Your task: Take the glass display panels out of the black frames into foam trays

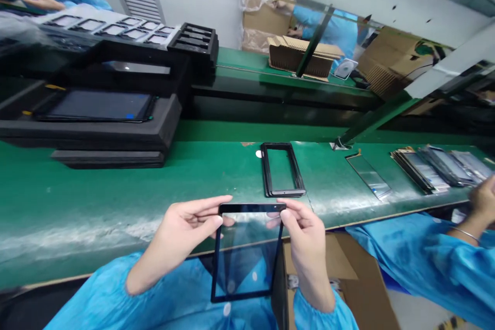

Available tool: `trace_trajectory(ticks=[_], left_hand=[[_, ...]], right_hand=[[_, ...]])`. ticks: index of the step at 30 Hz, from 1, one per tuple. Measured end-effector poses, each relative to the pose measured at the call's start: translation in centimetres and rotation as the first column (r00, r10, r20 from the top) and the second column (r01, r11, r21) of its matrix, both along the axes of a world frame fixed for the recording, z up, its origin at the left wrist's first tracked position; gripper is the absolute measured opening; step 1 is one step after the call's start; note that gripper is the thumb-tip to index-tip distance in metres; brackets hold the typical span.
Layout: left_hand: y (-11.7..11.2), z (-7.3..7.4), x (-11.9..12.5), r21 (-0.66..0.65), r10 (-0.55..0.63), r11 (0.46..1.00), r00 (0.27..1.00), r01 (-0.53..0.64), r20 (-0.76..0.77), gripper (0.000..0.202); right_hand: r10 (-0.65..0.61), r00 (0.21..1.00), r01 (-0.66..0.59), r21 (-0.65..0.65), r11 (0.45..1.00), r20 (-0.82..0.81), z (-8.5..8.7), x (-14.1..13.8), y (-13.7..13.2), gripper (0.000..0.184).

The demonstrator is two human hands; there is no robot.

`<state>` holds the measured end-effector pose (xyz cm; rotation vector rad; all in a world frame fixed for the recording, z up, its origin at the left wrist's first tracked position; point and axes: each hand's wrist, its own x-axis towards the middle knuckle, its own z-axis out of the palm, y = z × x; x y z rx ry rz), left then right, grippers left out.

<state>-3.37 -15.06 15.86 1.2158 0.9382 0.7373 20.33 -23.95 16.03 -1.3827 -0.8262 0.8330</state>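
Observation:
Between my two hands is a clear glass panel with a black border (247, 208), tilted over the table's front edge. My left hand (187, 232) pinches its top left corner, thumb in front and fingers behind. At the top right corner my right hand (307, 229) grips it the same way. Fingertips and my blue smock show through the glass. Just beyond the panel, a small stack of black rectangular frames (266, 170) lies on the green table (201, 175).
Black foam trays (170, 124) at left hold dark panels (100, 104). One glass panel (369, 175) and stacked panels (417, 170) lie right. A co-worker's hand (483, 198) is at the right edge. A cardboard box (351, 283) stands below. A green post (371, 124) rises behind.

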Motion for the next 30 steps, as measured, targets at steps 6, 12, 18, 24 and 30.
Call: trace_trajectory(ticks=[6, 12, 18, 24, 30], left_hand=[[0.2, -0.6, -0.2, 0.026, -0.006, 1.000, 0.999, 0.007, -0.032, 0.036], [0.3, -1.0, -0.2, 0.059, 0.014, 0.998, 0.999, -0.011, -0.041, 0.034], [0.4, -1.4, -0.8, 0.049, -0.031, 0.998, 0.991, 0.038, -0.128, 0.038], [0.4, -1.6, -0.9, 0.075, -0.036, 0.996, 0.985, 0.049, -0.166, 0.042], [0.3, -0.5, 0.2, 0.469, -0.089, 0.829, 0.900, 0.305, -0.428, 0.047]], right_hand=[[-0.011, 0.997, 0.013, 0.028, 1.000, -0.072, -0.2, -0.8, 0.0, 0.014], [-0.014, 0.996, 0.018, 0.046, 0.999, -0.082, -0.2, -0.9, 0.1, 0.014], [0.018, 0.994, -0.014, 0.035, 0.999, -0.109, -0.3, -0.8, 0.0, 0.020], [-0.029, 0.995, 0.031, 0.017, 0.999, -0.099, -0.5, -0.8, 0.0, 0.013], [0.074, 0.996, -0.075, -0.014, 0.997, -0.055, -0.6, -2.5, 0.5, 0.021]])
